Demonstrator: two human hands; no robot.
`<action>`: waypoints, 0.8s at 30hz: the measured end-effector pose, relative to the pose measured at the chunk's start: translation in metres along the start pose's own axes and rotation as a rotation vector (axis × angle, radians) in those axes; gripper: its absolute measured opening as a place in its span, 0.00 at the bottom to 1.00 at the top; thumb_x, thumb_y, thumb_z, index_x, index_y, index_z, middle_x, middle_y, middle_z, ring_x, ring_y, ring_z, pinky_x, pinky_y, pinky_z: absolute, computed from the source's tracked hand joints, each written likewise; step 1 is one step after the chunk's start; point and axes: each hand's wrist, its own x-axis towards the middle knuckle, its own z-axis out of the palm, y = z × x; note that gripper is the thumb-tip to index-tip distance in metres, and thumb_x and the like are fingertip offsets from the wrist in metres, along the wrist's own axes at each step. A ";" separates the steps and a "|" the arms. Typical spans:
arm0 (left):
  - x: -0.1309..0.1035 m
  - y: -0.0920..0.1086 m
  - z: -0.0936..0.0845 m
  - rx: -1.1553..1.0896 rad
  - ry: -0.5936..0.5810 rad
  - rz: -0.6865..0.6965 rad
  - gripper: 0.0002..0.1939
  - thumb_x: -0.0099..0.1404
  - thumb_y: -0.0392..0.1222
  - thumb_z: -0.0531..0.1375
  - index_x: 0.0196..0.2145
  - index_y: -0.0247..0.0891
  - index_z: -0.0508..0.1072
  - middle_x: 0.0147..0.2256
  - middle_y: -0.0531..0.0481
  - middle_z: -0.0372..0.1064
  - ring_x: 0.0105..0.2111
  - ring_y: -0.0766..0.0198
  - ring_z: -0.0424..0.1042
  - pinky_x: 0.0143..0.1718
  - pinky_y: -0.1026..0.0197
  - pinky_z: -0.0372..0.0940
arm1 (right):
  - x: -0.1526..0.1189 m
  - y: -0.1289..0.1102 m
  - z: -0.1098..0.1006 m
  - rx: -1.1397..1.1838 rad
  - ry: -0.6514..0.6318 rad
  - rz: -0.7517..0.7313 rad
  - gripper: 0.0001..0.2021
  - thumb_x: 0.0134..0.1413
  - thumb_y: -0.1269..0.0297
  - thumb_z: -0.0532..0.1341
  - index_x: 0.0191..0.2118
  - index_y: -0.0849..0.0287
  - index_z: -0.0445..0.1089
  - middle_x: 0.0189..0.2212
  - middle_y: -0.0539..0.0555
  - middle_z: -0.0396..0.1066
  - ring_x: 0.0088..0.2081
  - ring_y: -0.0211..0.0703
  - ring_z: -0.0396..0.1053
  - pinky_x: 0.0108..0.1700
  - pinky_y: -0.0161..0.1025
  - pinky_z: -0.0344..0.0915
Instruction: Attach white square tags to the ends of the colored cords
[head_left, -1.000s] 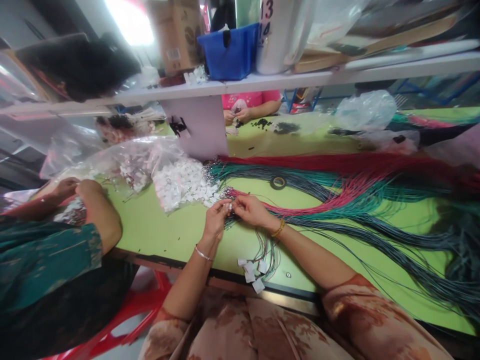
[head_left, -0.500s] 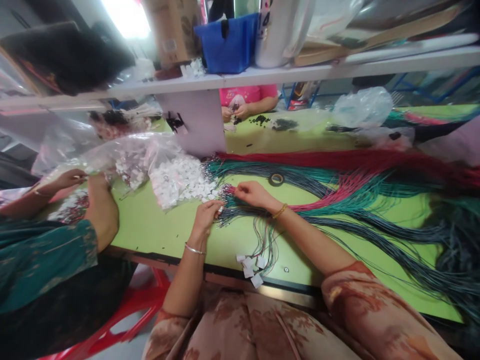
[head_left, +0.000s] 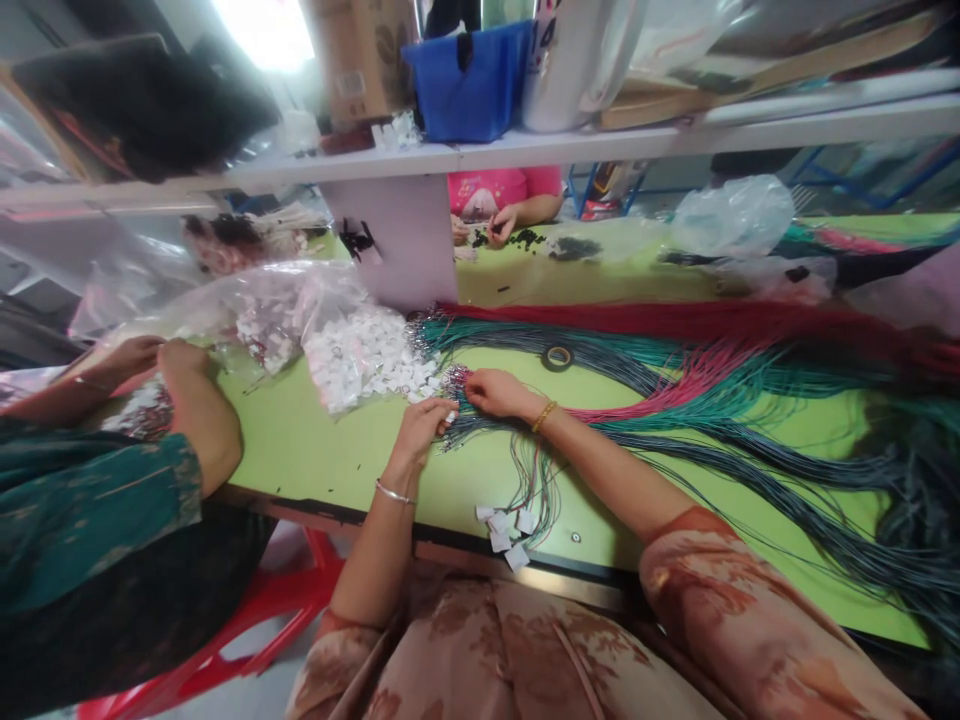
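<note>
My left hand (head_left: 424, 430) is closed in a pinch on a small white plastic connector housing (head_left: 451, 416), just left of the wire ends. Beside it, my right hand (head_left: 501, 393) has its fingers pinched at the metal-tipped ends (head_left: 455, 378) of a bundle of red wires (head_left: 622, 412); which wire lies between the fingertips is too small to see. Green wires (head_left: 739, 400) and black wires (head_left: 720, 450) run from there to the right. A heap of white connector housings (head_left: 364, 355) spills from a clear bag behind my left hand. Several wires with white housings (head_left: 516, 555) lie near the front edge.
A roll of black tape (head_left: 557, 358) lies among the wires. A co-worker's arm (head_left: 199, 400) works at the left over more white parts. Across the table (head_left: 292, 440), another person's hand (head_left: 504, 225) handles small black pieces. A shelf (head_left: 480, 155) with a blue bin (head_left: 472, 90) crosses above.
My left hand has moved slightly right and up towards the wire ends, its white housing now showing at the fingertips. My right hand has shifted slightly left. The person across has spread their hands apart.
</note>
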 end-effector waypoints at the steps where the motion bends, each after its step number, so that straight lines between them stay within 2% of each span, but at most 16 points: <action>1: 0.000 -0.001 0.000 -0.006 -0.001 -0.003 0.08 0.47 0.37 0.62 0.26 0.33 0.79 0.24 0.49 0.73 0.19 0.72 0.58 0.20 0.67 0.49 | 0.001 0.000 0.002 -0.010 -0.009 0.005 0.07 0.53 0.68 0.56 0.29 0.61 0.69 0.29 0.55 0.70 0.28 0.38 0.57 0.31 0.35 0.47; 3: 0.001 -0.002 -0.001 -0.018 -0.003 -0.007 0.09 0.47 0.37 0.62 0.27 0.33 0.79 0.24 0.48 0.73 0.19 0.72 0.58 0.20 0.67 0.49 | 0.002 0.001 0.003 -0.001 0.018 0.002 0.08 0.55 0.68 0.54 0.29 0.62 0.68 0.28 0.55 0.69 0.27 0.38 0.56 0.31 0.36 0.48; 6: 0.002 -0.003 0.000 -0.062 -0.006 0.005 0.09 0.48 0.38 0.63 0.28 0.32 0.79 0.26 0.48 0.74 0.20 0.72 0.59 0.22 0.67 0.52 | -0.001 0.003 -0.001 0.106 0.128 -0.007 0.08 0.57 0.66 0.53 0.30 0.62 0.66 0.26 0.53 0.67 0.26 0.37 0.55 0.31 0.35 0.49; 10: 0.002 -0.002 0.006 -0.246 -0.002 0.016 0.11 0.49 0.40 0.66 0.31 0.33 0.77 0.30 0.48 0.74 0.24 0.71 0.64 0.26 0.67 0.57 | -0.009 0.000 -0.010 0.427 0.194 -0.024 0.09 0.55 0.61 0.55 0.29 0.61 0.65 0.23 0.49 0.64 0.25 0.35 0.55 0.30 0.32 0.51; 14: 0.000 -0.003 0.013 -0.417 -0.040 0.019 0.11 0.50 0.38 0.68 0.32 0.34 0.75 0.32 0.48 0.74 0.27 0.71 0.67 0.29 0.68 0.60 | -0.018 -0.010 -0.009 0.652 0.221 -0.040 0.09 0.52 0.61 0.57 0.29 0.62 0.67 0.24 0.48 0.65 0.26 0.34 0.57 0.30 0.31 0.54; 20: 0.000 -0.008 0.018 -0.525 -0.082 0.012 0.10 0.51 0.36 0.68 0.32 0.33 0.73 0.33 0.48 0.73 0.28 0.72 0.66 0.30 0.68 0.61 | -0.031 -0.017 0.005 0.599 0.318 0.007 0.07 0.49 0.63 0.59 0.29 0.61 0.69 0.23 0.48 0.66 0.24 0.33 0.57 0.27 0.31 0.53; 24: 0.001 -0.009 0.018 -0.538 -0.096 0.013 0.09 0.52 0.36 0.67 0.31 0.32 0.72 0.34 0.46 0.73 0.28 0.71 0.66 0.30 0.67 0.61 | -0.035 -0.018 0.009 0.559 0.309 0.022 0.05 0.47 0.66 0.58 0.28 0.62 0.68 0.21 0.48 0.66 0.22 0.32 0.55 0.26 0.30 0.50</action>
